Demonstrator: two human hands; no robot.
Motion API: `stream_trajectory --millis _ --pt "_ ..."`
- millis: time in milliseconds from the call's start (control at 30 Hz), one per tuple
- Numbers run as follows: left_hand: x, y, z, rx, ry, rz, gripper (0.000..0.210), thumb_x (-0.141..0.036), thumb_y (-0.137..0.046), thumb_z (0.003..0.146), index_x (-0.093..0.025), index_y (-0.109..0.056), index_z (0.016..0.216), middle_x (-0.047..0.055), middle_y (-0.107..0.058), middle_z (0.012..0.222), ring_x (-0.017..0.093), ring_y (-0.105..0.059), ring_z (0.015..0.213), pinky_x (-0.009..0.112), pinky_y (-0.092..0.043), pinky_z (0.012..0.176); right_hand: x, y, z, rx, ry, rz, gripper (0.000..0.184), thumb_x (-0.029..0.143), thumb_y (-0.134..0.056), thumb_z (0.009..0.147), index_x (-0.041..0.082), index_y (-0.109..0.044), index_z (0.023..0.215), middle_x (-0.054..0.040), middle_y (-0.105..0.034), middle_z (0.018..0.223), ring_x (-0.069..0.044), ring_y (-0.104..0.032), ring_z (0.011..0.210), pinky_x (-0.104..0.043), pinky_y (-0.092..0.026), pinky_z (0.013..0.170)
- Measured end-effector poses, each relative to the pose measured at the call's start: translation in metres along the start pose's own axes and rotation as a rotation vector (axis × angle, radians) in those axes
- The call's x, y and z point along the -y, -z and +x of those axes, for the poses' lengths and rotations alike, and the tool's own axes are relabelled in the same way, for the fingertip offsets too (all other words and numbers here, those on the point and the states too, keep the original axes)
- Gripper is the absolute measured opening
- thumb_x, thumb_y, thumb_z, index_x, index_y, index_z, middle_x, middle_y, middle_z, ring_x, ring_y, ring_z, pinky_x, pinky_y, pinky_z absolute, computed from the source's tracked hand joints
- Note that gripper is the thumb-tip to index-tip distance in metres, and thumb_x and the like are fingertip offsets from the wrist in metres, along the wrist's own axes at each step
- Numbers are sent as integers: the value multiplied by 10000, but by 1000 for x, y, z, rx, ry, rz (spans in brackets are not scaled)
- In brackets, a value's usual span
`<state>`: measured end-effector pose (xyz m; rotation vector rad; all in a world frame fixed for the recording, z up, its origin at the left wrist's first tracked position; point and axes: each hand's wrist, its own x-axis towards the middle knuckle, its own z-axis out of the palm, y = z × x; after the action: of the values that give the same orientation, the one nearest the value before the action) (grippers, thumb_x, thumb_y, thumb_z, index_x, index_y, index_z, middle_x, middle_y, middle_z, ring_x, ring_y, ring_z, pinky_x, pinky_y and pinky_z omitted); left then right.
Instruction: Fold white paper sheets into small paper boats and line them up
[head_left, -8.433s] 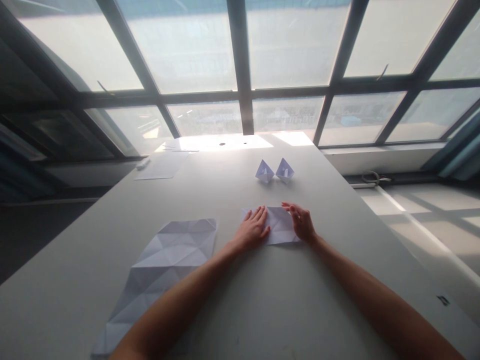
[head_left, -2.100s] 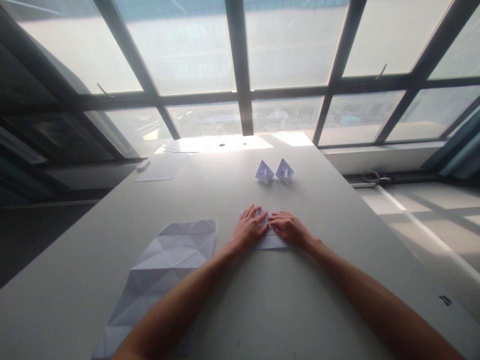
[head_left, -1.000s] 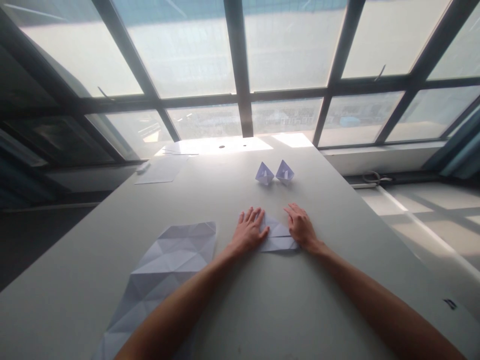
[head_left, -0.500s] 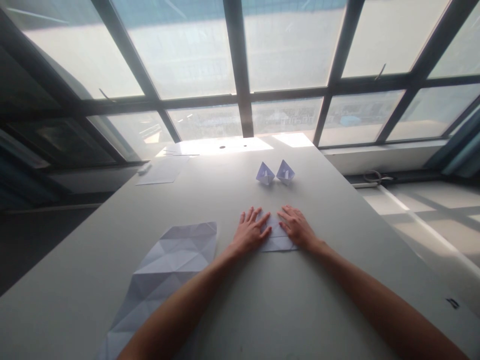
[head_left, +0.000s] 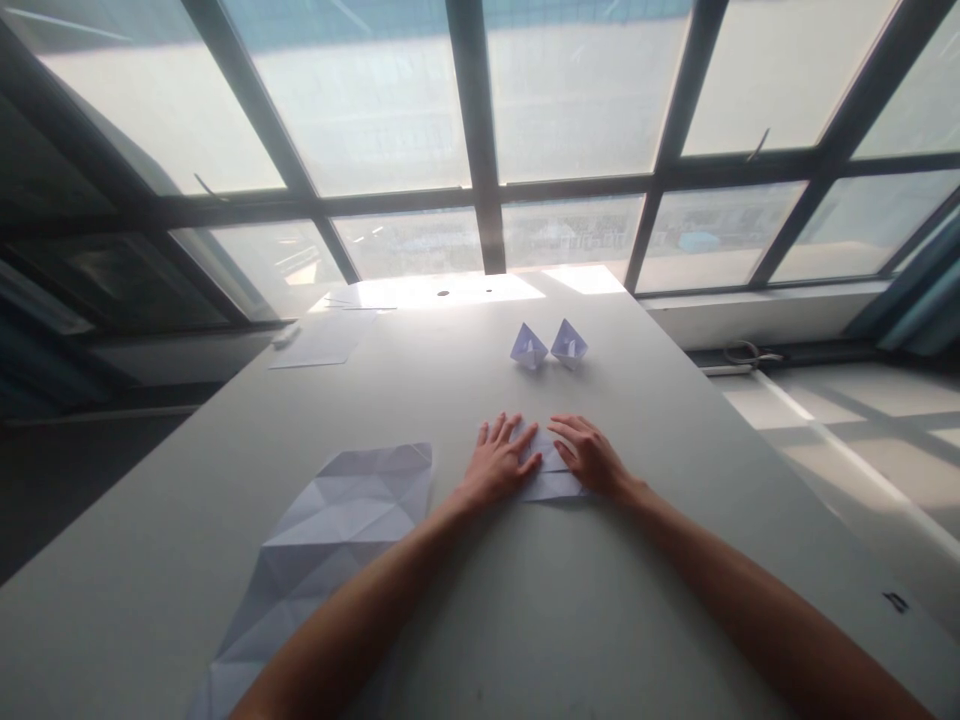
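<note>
Between my hands a small folded sheet of white paper (head_left: pixel 553 486) lies on the table, with crease lines across it. My left hand (head_left: pixel 501 462) rests flat on its left part, fingers spread. My right hand (head_left: pixel 591 455) is at its right edge with the fingers stretched and slightly bent; its palm side is hidden. Beyond them stand two folded paper shapes, a left one (head_left: pixel 529 347) and a right one (head_left: pixel 569 345), side by side. A larger creased paper sheet (head_left: pixel 330 545) lies to the left, partly under my left forearm.
The white table (head_left: pixel 675 590) reaches to the windows. Flat paper (head_left: pixel 319 342) lies at its far left, with a small white object (head_left: pixel 286 336) beside it. A small dark mark or item (head_left: pixel 895 602) is near the right edge. A coiled cable (head_left: pixel 742 353) sits beyond the table.
My right hand's fingers have shifted slightly left and bent a little more over the folded paper. My left hand stays almost in place. The view has moved very slightly.
</note>
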<state>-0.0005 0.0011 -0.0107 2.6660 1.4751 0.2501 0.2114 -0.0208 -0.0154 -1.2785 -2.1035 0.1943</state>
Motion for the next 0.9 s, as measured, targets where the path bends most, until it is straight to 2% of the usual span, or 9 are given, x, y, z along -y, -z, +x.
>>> stream_trajectory --millis 167,333,500,567,667,733,767,900 --pt "1 -2 0 -6 -5 5 579 -585 -286 979 -328 -346 1495 55 -304 1576 307 -178 1473 537 -139 1175 7 -4 -1 168 137 11 360 219 -505 946 208 -610 1291 -89 -567 1391 -231 -477 1320 -429 -362 1117" --pt "2 -8 2 -25 4 8 594 -546 -273 996 -246 -337 1505 67 -313 1574 287 -170 1479 522 -143 1184 5 -6 -2 272 107 -31 459 258 -447 978 194 -472 1432 -93 -463 1482 -236 -382 1398 -466 -288 1153" --pt "3 -9 4 -71 8 -43 484 -414 -315 1015 -246 -420 1456 52 -377 1545 265 -233 1465 504 -177 1184 8 -2 -1 305 87 -101 467 271 -435 982 214 -451 1445 -87 -442 1496 -256 -342 1419 -537 -217 1161" --pt "4 -5 6 -127 43 -102 422 -303 -340 1007 -234 -492 1395 54 -458 1492 227 -328 1427 466 -205 1183 9 -1 -1 308 79 -122 464 263 -444 977 220 -460 1438 -90 -448 1491 -258 -343 1418 -547 -202 1161" --pt "9 1 9 -301 152 -170 388 -178 -344 979 -230 -562 1296 45 -578 1380 173 -468 1327 419 -227 1181 7 1 0 310 57 -135 450 254 -450 971 226 -483 1419 -89 -455 1485 -262 -351 1414 -560 -208 1153" --pt "14 3 9 -376 228 -167 360 -202 -386 971 -235 -561 1284 50 -586 1369 191 -483 1311 433 -242 1173 2 3 0 305 39 -134 444 234 -456 962 225 -502 1403 -84 -464 1479 -265 -357 1411 -565 -212 1150" --pt "16 2 9 -377 260 -153 356 -245 -423 968 -233 -548 1301 62 -569 1387 217 -466 1326 456 -250 1166 -1 4 0 299 29 -133 442 213 -461 953 222 -515 1392 -80 -474 1472 -264 -360 1409 -563 -211 1151" --pt "23 -6 10 -272 323 -89 550 -449 -534 927 -194 -451 1407 143 -467 1470 331 -334 1408 566 -213 1152 -13 9 1 258 -25 -129 436 109 -474 897 217 -603 1298 -65 -546 1413 -251 -401 1386 -535 -225 1153"
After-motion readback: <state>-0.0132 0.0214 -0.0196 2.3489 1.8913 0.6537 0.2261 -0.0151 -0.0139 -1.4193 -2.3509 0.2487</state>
